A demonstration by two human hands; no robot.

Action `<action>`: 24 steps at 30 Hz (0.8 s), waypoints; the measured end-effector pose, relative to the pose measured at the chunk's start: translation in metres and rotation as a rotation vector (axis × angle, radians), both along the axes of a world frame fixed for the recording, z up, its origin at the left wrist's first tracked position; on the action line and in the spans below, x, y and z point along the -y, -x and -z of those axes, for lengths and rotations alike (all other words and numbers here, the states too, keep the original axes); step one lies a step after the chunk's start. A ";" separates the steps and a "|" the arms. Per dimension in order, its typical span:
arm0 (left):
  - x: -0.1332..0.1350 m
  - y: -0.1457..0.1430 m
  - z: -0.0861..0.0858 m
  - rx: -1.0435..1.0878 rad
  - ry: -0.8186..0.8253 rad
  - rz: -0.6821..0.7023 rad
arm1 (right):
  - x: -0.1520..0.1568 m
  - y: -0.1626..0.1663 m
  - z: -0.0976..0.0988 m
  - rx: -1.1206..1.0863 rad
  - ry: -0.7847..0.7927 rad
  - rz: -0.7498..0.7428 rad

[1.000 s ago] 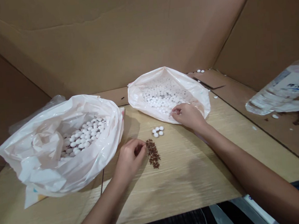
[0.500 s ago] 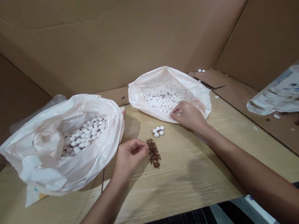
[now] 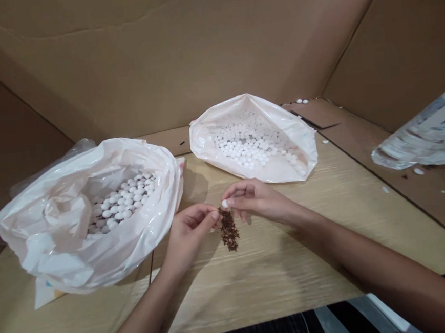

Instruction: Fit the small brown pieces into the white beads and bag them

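Observation:
My right hand (image 3: 250,197) pinches a small white round piece (image 3: 224,204) between thumb and finger, close to the tips of my left hand (image 3: 198,220). The left thumb and finger are pressed together on a small brown piece, mostly hidden. Just below and right of those tips lies a pile of small brown, spiky pieces (image 3: 230,233) on the table. Behind my right hand stands an open white plastic bag (image 3: 252,174) with many white round pieces (image 3: 244,147). The left white bag (image 3: 144,249) holds white round pieces (image 3: 123,202) with brown showing among them.
Cardboard walls (image 3: 182,51) enclose the table (image 3: 293,279) at the back and sides. A clear plastic bottle (image 3: 416,138) with a label lies at the right. Loose white pieces (image 3: 302,101) lie by the back right corner, near a flat dark strip (image 3: 315,120).
My right hand has come out of the right bag toward my left hand, with a white round piece in it. It now covers the small white group on the table. The left hand has barely moved.

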State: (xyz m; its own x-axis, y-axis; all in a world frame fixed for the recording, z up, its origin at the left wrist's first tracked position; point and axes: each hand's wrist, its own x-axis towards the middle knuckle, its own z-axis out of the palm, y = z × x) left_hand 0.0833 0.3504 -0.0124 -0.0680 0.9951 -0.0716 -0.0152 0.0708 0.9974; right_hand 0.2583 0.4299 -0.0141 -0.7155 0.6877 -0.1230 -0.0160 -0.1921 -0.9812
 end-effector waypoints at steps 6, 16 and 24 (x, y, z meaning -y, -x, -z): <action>0.001 0.000 -0.001 -0.011 -0.005 0.015 | 0.002 0.000 0.000 -0.021 0.049 -0.038; 0.003 0.001 0.007 -0.078 -0.064 0.024 | 0.004 0.003 0.006 -0.062 0.060 -0.044; 0.006 -0.001 0.007 -0.140 -0.103 0.010 | 0.006 0.004 0.007 -0.053 0.056 -0.012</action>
State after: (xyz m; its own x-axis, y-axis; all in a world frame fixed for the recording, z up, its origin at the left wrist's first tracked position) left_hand 0.0845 0.3443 -0.0191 -0.0604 0.9974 0.0398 0.1247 -0.0321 0.9917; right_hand 0.2541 0.4239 -0.0211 -0.7300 0.6723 -0.1229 -0.0653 -0.2476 -0.9667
